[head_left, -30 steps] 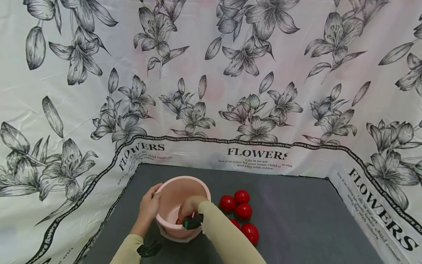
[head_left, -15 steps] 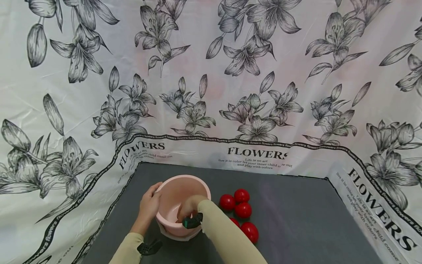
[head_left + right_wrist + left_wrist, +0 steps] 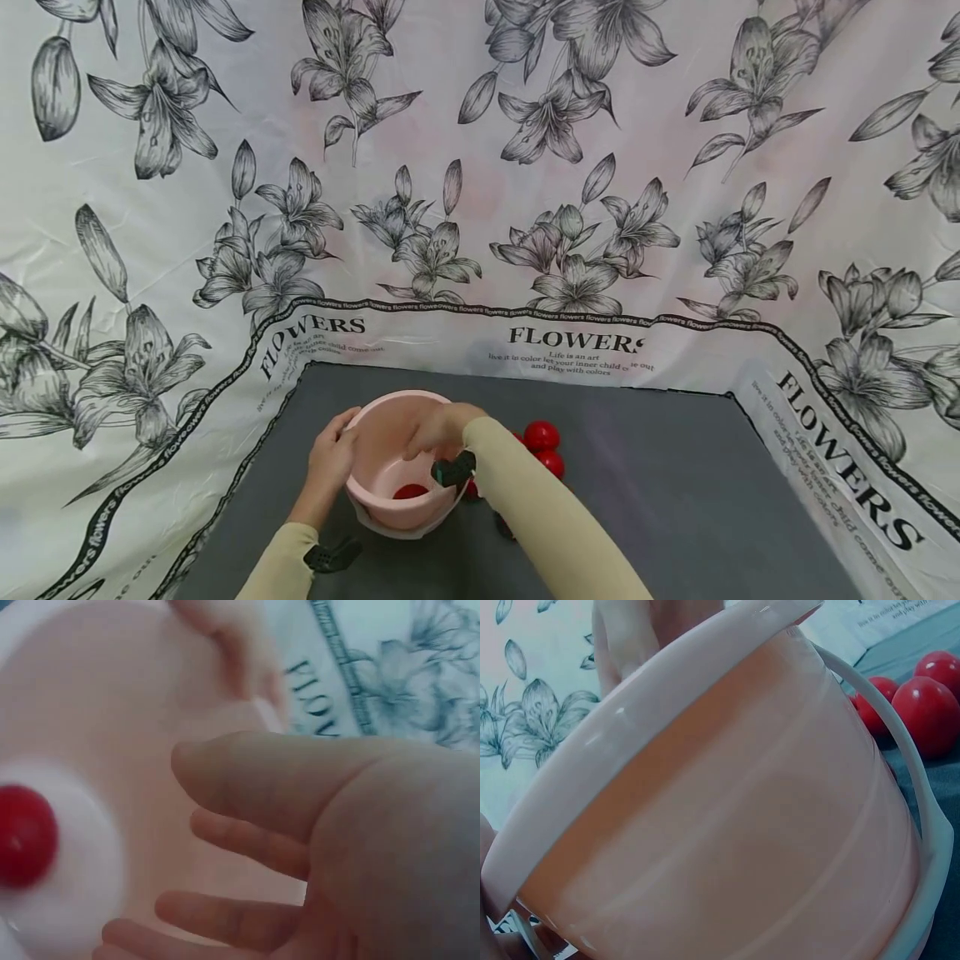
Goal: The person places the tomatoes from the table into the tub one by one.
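A pink bucket [image 3: 397,518] stands tilted on the dark table. My left hand [image 3: 330,458] grips its left rim, thumb over the edge. My right hand [image 3: 444,427] is over the bucket's mouth, its fingers loosely spread and holding nothing, as the right wrist view shows. At the bottom of the bucket lies a shiny red round ball, tomato-like [image 3: 26,836]. In the left wrist view the bucket's side fills most of the picture, with its pale handle [image 3: 922,787] hanging down the right side.
Several more red balls [image 3: 542,435] lie on the table right of the bucket, some hidden by my right sleeve [image 3: 540,500]. The grey table top [image 3: 660,483] stretches to the right. A flower-printed sheet [image 3: 570,250] stands round the back and sides.
My right hand has risen from the bottom of the bucket toward its far right rim and let go of a red ball there. My left hand keeps its grip on the rim.
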### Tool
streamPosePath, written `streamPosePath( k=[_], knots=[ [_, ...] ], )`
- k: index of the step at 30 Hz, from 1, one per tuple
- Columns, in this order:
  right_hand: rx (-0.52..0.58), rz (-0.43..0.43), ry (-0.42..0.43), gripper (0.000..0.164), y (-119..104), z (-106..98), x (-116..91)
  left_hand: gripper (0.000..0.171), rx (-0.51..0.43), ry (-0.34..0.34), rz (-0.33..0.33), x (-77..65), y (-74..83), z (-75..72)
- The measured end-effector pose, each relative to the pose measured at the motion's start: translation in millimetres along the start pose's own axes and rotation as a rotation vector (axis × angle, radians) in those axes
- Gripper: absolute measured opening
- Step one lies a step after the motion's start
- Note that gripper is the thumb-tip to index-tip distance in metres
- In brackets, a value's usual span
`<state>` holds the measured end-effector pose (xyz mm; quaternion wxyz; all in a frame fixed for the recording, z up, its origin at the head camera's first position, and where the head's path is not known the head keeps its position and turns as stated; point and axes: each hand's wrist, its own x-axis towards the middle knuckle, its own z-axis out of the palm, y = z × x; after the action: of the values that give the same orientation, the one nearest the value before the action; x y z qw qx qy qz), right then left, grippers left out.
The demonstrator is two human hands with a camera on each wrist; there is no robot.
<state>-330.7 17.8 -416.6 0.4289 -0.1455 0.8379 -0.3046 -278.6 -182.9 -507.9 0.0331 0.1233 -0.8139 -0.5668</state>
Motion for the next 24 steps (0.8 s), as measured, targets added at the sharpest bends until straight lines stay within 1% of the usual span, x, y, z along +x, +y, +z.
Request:
streamPosePath(
  k=[2, 4, 5, 8, 10, 12, 14, 16, 18, 21, 24],
  knots=[
    [-0.036, -0.031, 0.041, 0.049, -1.7, -14.7, -13.7, 0.045, 0.007, -0.004, -0.001, 0.7, 0.7, -0.5],
    [-0.129, -0.073, 0.109, 0.044, 0.3, -29.7, -28.3, 0.046, 0.011, -0.012, 0.001, 1.1, 1.5, -0.8],
    [-0.164, -0.08, 0.147, 0.043, 2.5, -36.6, -35.6, 0.046, 0.01, -0.015, -0.002, 1.3, 1.9, -1.0],
    [-0.302, -0.073, 0.252, 0.04, 14.4, -54.2, -57.8, 0.046, 0.021, -0.018, -0.009, 1.0, 3.4, -2.2],
    [-0.381, -0.058, 0.307, 0.038, 27.8, -62.2, -70.0, 0.046, 0.017, -0.02, -0.02, 0.8, 4.2, -3.4],
    [-0.435, -0.025, 0.351, 0.036, 44.8, -67.6, -80.2, 0.047, 0.018, -0.026, -0.028, 1.0, 4.9, -4.4],
    [-0.429, 0.017, 0.368, 0.036, 64.5, -71.0, -87.1, 0.047, 0.015, -0.035, -0.03, 0.8, 5.5, -5.1],
    [-0.414, 0.059, 0.369, 0.036, 84.8, -72.9, -92.1, 0.048, 0.016, -0.048, -0.028, 0.6, 5.6, -5.0],
    [-0.359, 0.108, 0.364, 0.039, 104.9, -73.0, -96.2, 0.048, 0.022, -0.057, -0.022, 0.2, 5.3, -3.7],
    [-0.307, 0.128, 0.363, 0.043, 130.4, -69.7, -97.3, 0.049, 0.039, -0.06, -0.019, -0.5, 4.9, -4.8],
    [-0.241, 0.127, 0.377, 0.045, 151.4, -63.6, -99.0, 0.05, 0.044, -0.06, -0.024, -0.7, 5.6, -4.4]
  ],
)
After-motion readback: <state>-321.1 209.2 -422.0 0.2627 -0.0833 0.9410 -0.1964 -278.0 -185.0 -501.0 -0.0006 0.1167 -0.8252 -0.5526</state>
